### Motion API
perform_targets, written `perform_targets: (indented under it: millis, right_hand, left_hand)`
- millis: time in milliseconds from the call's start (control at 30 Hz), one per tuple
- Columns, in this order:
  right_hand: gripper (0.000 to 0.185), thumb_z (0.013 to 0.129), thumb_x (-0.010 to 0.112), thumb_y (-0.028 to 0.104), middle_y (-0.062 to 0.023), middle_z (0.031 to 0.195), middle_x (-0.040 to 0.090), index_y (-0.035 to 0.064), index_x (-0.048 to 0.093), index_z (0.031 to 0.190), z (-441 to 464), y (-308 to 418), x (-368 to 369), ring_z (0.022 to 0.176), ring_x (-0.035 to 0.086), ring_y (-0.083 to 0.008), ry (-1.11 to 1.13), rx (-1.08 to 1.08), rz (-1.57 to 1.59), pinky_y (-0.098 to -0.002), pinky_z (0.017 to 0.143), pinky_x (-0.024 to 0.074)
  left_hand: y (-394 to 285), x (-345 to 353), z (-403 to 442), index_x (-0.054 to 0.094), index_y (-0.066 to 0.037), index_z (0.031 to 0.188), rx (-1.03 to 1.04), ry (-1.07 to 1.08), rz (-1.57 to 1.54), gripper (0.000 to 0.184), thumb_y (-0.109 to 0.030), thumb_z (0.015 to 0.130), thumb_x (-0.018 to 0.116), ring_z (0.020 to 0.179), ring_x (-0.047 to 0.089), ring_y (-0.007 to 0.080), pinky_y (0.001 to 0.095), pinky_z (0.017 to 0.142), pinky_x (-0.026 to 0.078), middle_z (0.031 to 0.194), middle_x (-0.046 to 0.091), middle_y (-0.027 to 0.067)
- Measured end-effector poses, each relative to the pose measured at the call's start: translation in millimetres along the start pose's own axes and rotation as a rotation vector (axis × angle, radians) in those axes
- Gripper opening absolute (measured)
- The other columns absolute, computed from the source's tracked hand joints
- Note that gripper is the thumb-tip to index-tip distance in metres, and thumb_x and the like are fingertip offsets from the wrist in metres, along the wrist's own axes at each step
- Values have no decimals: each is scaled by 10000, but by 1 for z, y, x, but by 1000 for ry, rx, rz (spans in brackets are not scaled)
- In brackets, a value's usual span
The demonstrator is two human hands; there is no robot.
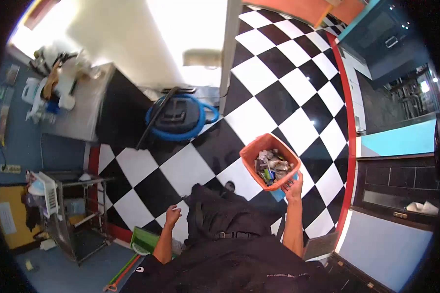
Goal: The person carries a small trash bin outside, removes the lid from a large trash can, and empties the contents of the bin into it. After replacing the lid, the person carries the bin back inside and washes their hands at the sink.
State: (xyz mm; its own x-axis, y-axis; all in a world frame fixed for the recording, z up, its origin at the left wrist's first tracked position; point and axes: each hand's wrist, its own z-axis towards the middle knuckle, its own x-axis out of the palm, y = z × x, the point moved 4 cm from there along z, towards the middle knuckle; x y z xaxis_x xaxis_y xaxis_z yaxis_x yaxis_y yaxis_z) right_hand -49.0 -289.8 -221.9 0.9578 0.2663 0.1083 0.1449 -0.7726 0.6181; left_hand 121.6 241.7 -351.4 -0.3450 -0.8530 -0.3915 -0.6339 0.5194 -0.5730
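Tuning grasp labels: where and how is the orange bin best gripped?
Probably by the rim of the orange bin, from the person's right, where the right hand is: its open top leaves an exposed edge to grip, and the rubbish sits inside.

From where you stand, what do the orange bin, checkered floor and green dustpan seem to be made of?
The orange bin looks like smooth moulded plastic, judging by its even colour and rounded corners. The checkered floor seems glossy tile, perhaps ceramic: light glints on its dark squares. The green dustpan, evenly coloured, is probably plastic; its finish is unclear.
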Motion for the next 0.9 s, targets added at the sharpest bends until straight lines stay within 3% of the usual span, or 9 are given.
perform_targets:
  millis: [67, 300, 433, 467, 500, 600, 700, 800, 900]
  right_hand:
    - [923, 599, 539, 685, -146, 1080, 425, -11, 388, 1186, 17, 31, -23, 974, 437, -271, -81, 5, 74, -394, 848, 361]
    - [898, 561, 556, 683, -91, 1186, 437, 74, 446, 1212, 93, 131, -123, 1085, 422, -224, -352, 42, 336, -364, 917, 330]
    - [745, 551, 557, 665, -31, 1126, 492, 160, 574, 1098, 137, 188, -146, 1018, 473, -184, -437, -10, 487, -324, 870, 377]
    - [719, 554, 560, 659, -24, 1114, 500, 161, 593, 1071, 119, 205, -140, 1001, 485, -179, -524, 29, 506, -319, 854, 388]
    - [720, 559, 563, 650, -26, 1119, 495, 149, 584, 1076, 123, 214, -150, 999, 484, -178, -521, 24, 533, -320, 849, 390]
    - [729, 570, 558, 637, -24, 1073, 538, 110, 561, 1074, 155, 245, -158, 945, 504, -162, -707, 121, 604, -300, 799, 394]
    - [752, 541, 563, 655, -5, 1059, 531, 80, 559, 1026, 197, 291, -145, 922, 495, -142, -591, 122, 537, -271, 738, 377]
    - [857, 531, 554, 713, -41, 1079, 503, 51, 518, 1074, 263, 328, -134, 951, 464, -166, -776, 193, 513, -310, 817, 359]
    - [857, 538, 533, 732, -56, 1093, 482, 61, 516, 1071, 343, 377, -101, 913, 467, -170, -751, 229, 423, -323, 769, 362]
  left_hand:
    - [-63, 33, 12, 525, 30, 1089, 160, 175, 92, 416, -190, 748, 620, 707, 619, 182, 302, 612, 507, 856, 634, 159]
    - [-217, 166, 69, 534, 9, 1118, 125, 395, 432, 465, -249, 741, 620, 777, 633, 222, 314, 693, 510, 925, 640, 167]
    - [-286, 244, 158, 643, -15, 930, 284, 238, 629, 407, -323, 672, 578, 819, 620, 322, 380, 760, 486, 846, 643, 191]
    - [-331, 271, 165, 652, -14, 861, 253, 343, 825, 377, -324, 665, 570, 826, 616, 327, 390, 765, 482, 821, 643, 182]
    - [-353, 299, 179, 651, -9, 800, 233, 389, 622, 352, -320, 660, 565, 838, 607, 344, 406, 752, 480, 824, 634, 192]
    - [-476, 383, 200, 651, -7, 765, 340, 411, 716, 320, -296, 677, 546, 824, 610, 349, 418, 725, 480, 816, 617, 226]
    - [-631, 467, 221, 630, 23, 708, 437, 381, 694, 287, -248, 691, 539, 779, 615, 355, 404, 687, 483, 747, 604, 247]
    - [-753, 535, 254, 631, 26, 823, 651, 353, 380, 328, -272, 713, 548, 752, 626, 326, 389, 684, 493, 793, 624, 226]
    - [-840, 564, 301, 603, 5, 987, 675, 368, 257, 358, -248, 736, 564, 669, 628, 203, 313, 612, 500, 795, 647, 163]
